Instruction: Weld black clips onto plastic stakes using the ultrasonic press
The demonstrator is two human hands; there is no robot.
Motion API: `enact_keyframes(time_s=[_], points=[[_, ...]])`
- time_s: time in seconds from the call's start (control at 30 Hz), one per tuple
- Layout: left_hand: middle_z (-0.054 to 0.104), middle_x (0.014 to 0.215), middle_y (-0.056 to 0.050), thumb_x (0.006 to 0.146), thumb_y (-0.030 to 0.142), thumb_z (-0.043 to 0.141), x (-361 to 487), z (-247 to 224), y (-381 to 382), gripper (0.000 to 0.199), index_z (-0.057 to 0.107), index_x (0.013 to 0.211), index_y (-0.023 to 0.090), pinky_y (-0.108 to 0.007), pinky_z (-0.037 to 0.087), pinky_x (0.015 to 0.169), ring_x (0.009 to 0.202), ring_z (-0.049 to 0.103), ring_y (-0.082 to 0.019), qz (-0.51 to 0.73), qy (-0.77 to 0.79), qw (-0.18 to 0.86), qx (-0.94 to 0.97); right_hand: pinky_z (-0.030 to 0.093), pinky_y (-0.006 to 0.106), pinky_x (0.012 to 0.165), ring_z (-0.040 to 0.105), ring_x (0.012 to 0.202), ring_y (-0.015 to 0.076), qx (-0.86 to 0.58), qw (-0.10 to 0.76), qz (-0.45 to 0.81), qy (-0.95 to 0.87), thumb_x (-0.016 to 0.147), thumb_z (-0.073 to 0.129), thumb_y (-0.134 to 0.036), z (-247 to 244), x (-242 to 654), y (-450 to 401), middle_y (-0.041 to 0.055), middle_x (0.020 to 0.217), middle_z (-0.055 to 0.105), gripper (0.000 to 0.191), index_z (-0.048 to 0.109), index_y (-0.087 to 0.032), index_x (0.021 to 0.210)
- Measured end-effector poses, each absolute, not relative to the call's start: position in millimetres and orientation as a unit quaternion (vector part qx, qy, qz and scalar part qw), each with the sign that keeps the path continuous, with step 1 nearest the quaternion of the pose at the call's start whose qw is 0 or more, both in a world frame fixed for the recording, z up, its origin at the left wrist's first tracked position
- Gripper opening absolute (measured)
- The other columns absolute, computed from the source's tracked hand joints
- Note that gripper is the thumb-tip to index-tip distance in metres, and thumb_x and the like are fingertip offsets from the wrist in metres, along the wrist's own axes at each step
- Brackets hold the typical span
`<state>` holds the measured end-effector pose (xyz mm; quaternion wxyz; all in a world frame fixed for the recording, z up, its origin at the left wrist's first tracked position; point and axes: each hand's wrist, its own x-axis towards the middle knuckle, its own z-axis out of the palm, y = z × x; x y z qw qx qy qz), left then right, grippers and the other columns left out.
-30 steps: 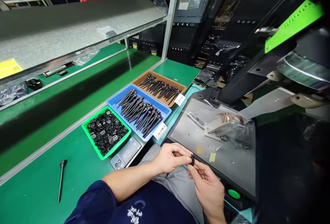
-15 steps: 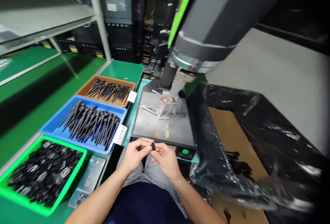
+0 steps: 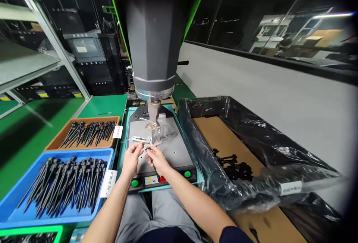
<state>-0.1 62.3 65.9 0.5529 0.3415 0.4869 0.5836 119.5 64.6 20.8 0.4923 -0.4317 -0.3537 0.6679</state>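
My right hand (image 3: pixel 158 161) grips a thin black stemmed part (image 3: pixel 153 165), whose rod runs down from the fingertips toward the front of the press. Beside it, my left hand (image 3: pixel 132 160) has its thumb and forefinger close together; whether a small piece is between them I cannot make out. Both hands are over the front of the grey press plate (image 3: pixel 167 157), below a metal press tip (image 3: pixel 153 110) and a clear fixture (image 3: pixel 156 136). A small slotted metal bar (image 3: pixel 140 139) lies just beyond my left fingertips.
At left, a blue tray (image 3: pixel 107 157) and a brown tray (image 3: pixel 53 144) hold several black stemmed parts. A green tray (image 3: pixel 60 231) is partly cut off. Right, a plastic-lined box (image 3: pixel 207 129) contains similar parts. Two green buttons and a red button (image 3: pixel 162 179) line the press front.
The view has swung right, centring the press. My hands have gone from my lap to over the plate and moved apart; a long black stemmed part now shows in my right hand.
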Motion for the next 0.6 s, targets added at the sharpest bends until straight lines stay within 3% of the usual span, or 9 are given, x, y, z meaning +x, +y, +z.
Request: enact_keyframes(time_s=[0.1, 0.27, 0.37, 0.43, 0.6], points=[[0.07, 0.103, -0.011, 0.062, 0.039, 0.085, 7, 73, 88, 0.044, 0.072, 0.095, 0.012, -0.023, 0.052, 0.076, 0.089, 0.066, -0.016, 0.582, 0.463, 0.59, 0.314, 0.025, 0.017, 0.036, 0.043, 0.041, 0.0067, -0.426, 0.502, 0.678, -0.328, 0.071, 0.07, -0.056, 15, 107, 83, -0.0044, 0.061, 0.056, 0.049, 0.058, -0.017, 0.098], [0.07, 0.097, -0.011, 0.071, 0.04, 0.079, 18, 85, 118, 0.038, 0.069, 0.094, 0.011, -0.019, 0.052, 0.061, 0.074, 0.066, -0.012, 0.559, 0.452, 0.635, 0.283, 0.035, 0.021, 0.043, 0.048, 0.049, 0.0104, -0.41, 0.647, 0.564, -0.309, 0.079, 0.064, -0.055, 15, 113, 102, -0.0026, 0.067, 0.059, 0.047, 0.056, -0.018, 0.108], [0.068, 0.078, -0.007, 0.08, 0.042, 0.07, 24, 92, 134, 0.033, 0.067, 0.091, 0.01, -0.019, 0.051, 0.052, 0.061, 0.065, -0.011, 0.552, 0.44, 0.673, 0.221, 0.046, 0.027, 0.057, 0.057, 0.064, 0.0154, -0.412, 0.702, 0.469, -0.342, 0.084, 0.06, -0.05, 24, 130, 109, 0.003, 0.08, 0.065, 0.043, 0.054, -0.019, 0.114], [0.064, 0.067, -0.003, 0.083, 0.034, 0.069, 28, 94, 143, 0.025, 0.065, 0.089, 0.01, -0.018, 0.051, 0.048, 0.054, 0.064, -0.011, 0.552, 0.43, 0.691, 0.185, 0.05, 0.031, 0.07, 0.061, 0.079, 0.0193, -0.421, 0.709, 0.417, -0.382, 0.085, 0.059, -0.047, 32, 142, 113, 0.0073, 0.093, 0.067, 0.039, 0.055, -0.019, 0.113], [0.065, 0.066, -0.001, 0.079, 0.013, 0.07, 36, 92, 157, 0.012, 0.065, 0.09, 0.011, -0.014, 0.05, 0.047, 0.05, 0.062, -0.007, 0.578, 0.403, 0.684, 0.187, 0.049, 0.035, 0.083, 0.057, 0.106, 0.0257, -0.466, 0.687, 0.319, -0.457, 0.082, 0.062, -0.038, 45, 158, 124, 0.011, 0.114, 0.062, 0.03, 0.063, -0.019, 0.105]])
